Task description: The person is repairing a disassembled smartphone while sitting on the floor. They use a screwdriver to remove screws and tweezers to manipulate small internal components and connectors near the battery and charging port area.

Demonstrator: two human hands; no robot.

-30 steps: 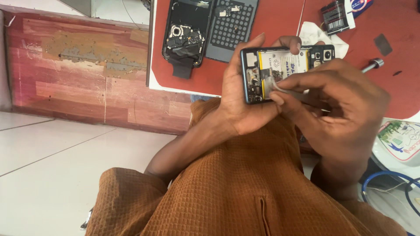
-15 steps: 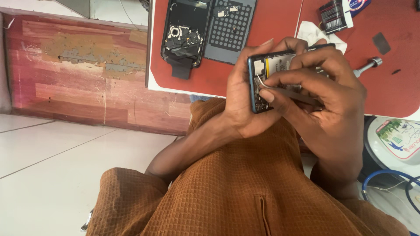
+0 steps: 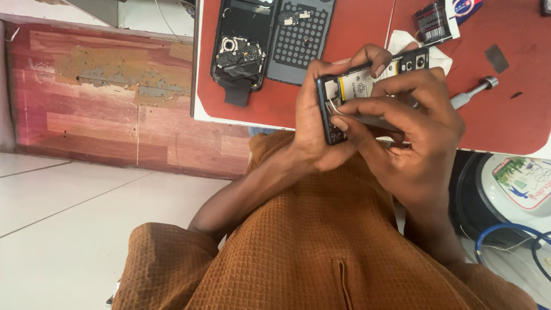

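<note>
My left hand (image 3: 318, 123) grips an opened black phone (image 3: 367, 80) with its back off, its pale battery and camera module showing. My right hand (image 3: 416, 138) lies over the phone's lower half and pinches thin metal tweezers (image 3: 367, 119), whose tips touch the phone's left end by a pale flex strip. Both hands hover at the near edge of a red work mat (image 3: 356, 34). My orange textured sleeves fill the lower part of the view.
On the mat lie another opened black phone (image 3: 238, 49), a grey perforated cover (image 3: 301, 34), a loose battery (image 3: 433, 23), a white tissue (image 3: 402, 40) and a metal screwdriver (image 3: 473, 92). A white round device (image 3: 522, 183) and blue cable (image 3: 505, 241) sit at right.
My right hand has slid left across the phone, bringing the tweezers to its left end. My left hand has shifted the phone slightly and still holds it.
</note>
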